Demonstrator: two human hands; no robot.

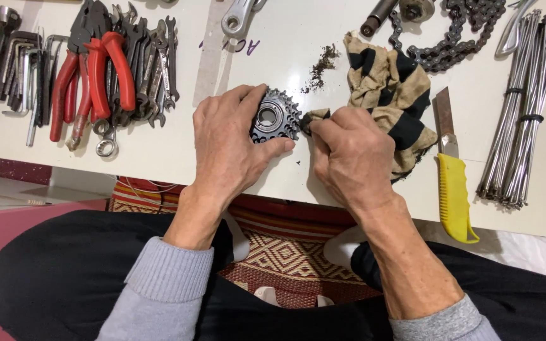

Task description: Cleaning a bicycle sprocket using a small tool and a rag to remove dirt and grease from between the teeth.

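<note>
White tabletop (159, 158) fills the view, crowded with tools, and right at its near edge a dark toothed gear cluster (275, 115) is being steadied by the left hand (229, 145), fingers curled over its top rim and thumb pressed against its lower teeth. A corner of the tan-and-black striped rag (390, 95) is pinched tight in the right hand (352, 155) and pushed in against the teeth on the cluster's right side. Specks of dark grit (320, 66) are scattered behind the work, and a few more lie just below the cluster. Red-handled pliers (96, 76) and a heap of spanners (150, 63) are laid out to the left; a yellow-handled scraper (453, 183), a bicycle chain (450, 38) and a bundle of spokes (519, 107) are seen to the right. Risk is judged to lie in those sharp teeth: fingertips could be nicked if the rag slips off, and the cluster could be nudged off the table, since it is held so close to the edge above the lap.
</note>
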